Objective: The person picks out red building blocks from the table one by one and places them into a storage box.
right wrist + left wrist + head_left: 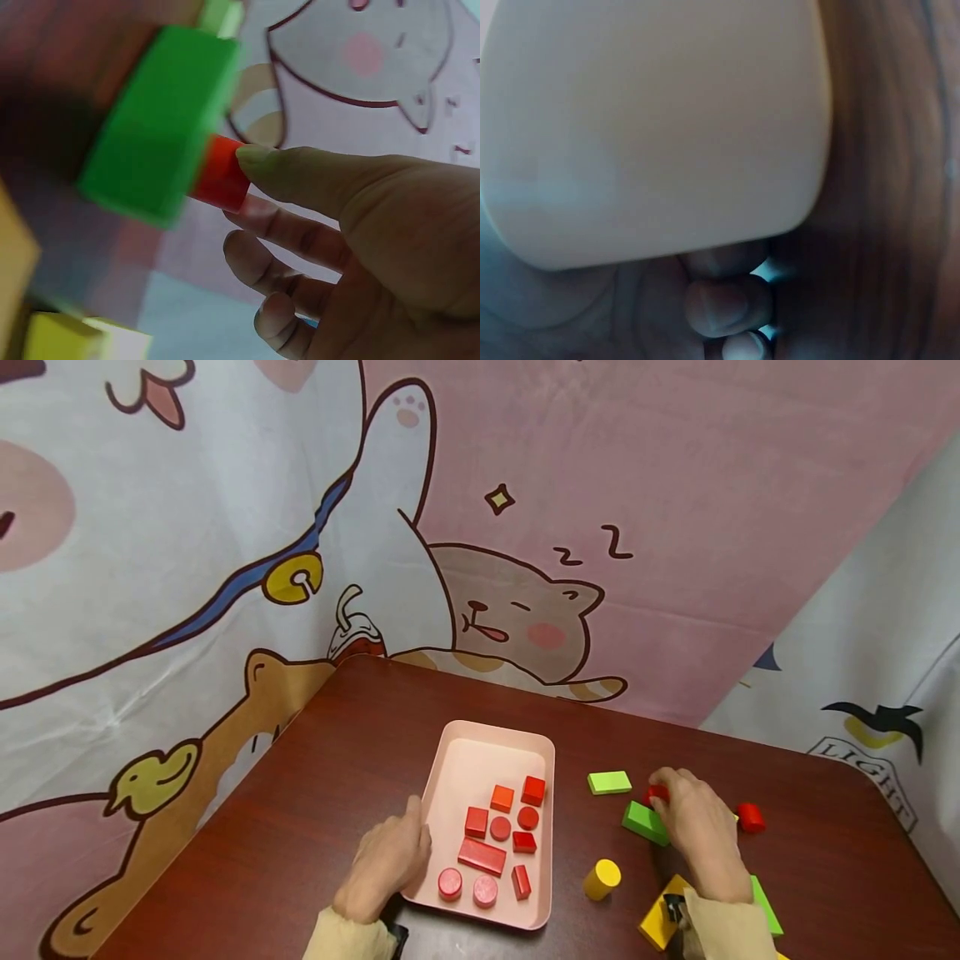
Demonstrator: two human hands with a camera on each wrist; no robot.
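Observation:
At the left side of a pink tray (pixel 476 760), my left hand (pixel 386 864) holds the rim. The left wrist view has the tray's pale wall (pixel 660 142) close up, with curled fingertips (pixel 724 306) beside it. Several red blocks and discs, among them a long red block (pixel 482 857), lie inside the tray. Over on the right, my right hand (pixel 697 827) pinches a small red block (pixel 223 176) between thumb and index finger. Right beside that block is a green block (pixel 161 124), which partly overlaps it in the right wrist view.
Near the right hand lie a light green block (pixel 610 782), a red cylinder (pixel 751 817) and a yellow block (pixel 662 920). A yellow cylinder (pixel 602 879) stands between tray and right arm. Another green block (pixel 767 907) is partly behind the right sleeve. A cartoon-printed cloth (pixel 675 485) hangs behind the table.

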